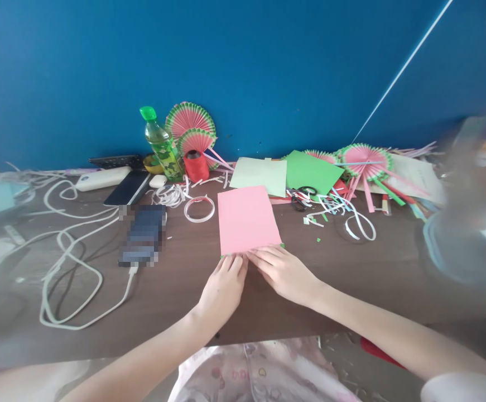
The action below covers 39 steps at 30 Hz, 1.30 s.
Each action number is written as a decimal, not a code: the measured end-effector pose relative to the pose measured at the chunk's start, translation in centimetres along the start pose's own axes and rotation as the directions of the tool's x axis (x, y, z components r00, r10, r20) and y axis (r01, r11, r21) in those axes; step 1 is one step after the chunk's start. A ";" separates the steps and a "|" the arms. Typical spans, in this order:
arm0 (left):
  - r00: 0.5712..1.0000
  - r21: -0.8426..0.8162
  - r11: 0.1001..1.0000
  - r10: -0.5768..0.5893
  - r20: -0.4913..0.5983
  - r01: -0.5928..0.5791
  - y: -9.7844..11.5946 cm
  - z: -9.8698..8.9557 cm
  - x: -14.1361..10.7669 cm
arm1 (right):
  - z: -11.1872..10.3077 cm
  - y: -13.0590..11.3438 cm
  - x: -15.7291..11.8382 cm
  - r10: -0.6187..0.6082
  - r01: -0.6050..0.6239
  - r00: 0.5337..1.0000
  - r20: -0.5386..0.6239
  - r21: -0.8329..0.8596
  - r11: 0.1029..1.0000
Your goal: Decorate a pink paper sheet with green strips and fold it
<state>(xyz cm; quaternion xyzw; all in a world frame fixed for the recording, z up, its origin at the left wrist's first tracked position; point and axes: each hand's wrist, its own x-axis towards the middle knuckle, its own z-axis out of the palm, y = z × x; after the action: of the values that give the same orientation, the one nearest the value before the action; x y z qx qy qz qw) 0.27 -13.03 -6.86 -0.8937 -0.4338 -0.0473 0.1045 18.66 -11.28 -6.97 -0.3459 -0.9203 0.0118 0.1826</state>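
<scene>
A sheet of pink paper lies on the brown table in front of me, with slivers of green showing at its two near corners. My left hand has its fingers together on the left half of the sheet's near edge. Beside it, my right hand presses the right half of that same edge, fingers close together. Both hands' fingertips almost meet at the middle and hide most of the edge there. The thumbs are largely out of sight.
Pale green paper, bright green paper and black-handled scissors lie behind. A tape roll, red spool, bottle and phone with a white cable are left. Pleated paper fans and paper strips lie right.
</scene>
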 end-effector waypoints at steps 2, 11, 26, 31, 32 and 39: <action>1.000 -0.037 0.999 -0.012 0.006 0.012 -0.1 0.1 -0.1 | 0.0 0.3 -0.4 -0.010 0.010 1.000 -0.001 0.006 1.000; 1.000 -0.023 1.000 -0.012 0.008 0.013 0.1 0.3 -0.1 | -1.2 1.3 -2.1 -0.014 0.013 1.000 -0.012 -0.084 0.996; 1.000 -0.059 0.998 -0.012 0.018 0.013 0.1 -0.2 0.1 | -1.8 1.8 -3.2 0.076 -0.074 0.997 0.014 -0.093 0.993; 0.996 -0.086 0.993 -0.074 0.047 0.077 0.7 -1.2 1.2 | -1.8 1.6 -2.8 0.113 -0.110 0.992 0.049 -0.064 0.992; 0.995 -0.081 0.993 -0.084 0.047 0.088 0.8 -1.3 1.3 | -1.8 1.5 -2.6 0.123 -0.119 0.990 0.065 -0.071 0.990; 0.996 -0.071 0.993 -0.089 0.031 0.091 0.9 -1.2 1.1 | -1.6 0.8 -1.8 0.190 -0.171 0.976 0.103 -0.166 0.971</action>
<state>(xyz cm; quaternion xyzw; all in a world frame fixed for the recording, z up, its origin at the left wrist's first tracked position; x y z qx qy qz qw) 1.67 -12.95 -5.59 -0.8769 -0.4732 -0.0551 0.0637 20.96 -12.05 -6.20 -0.4401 -0.8922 -0.0232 0.0984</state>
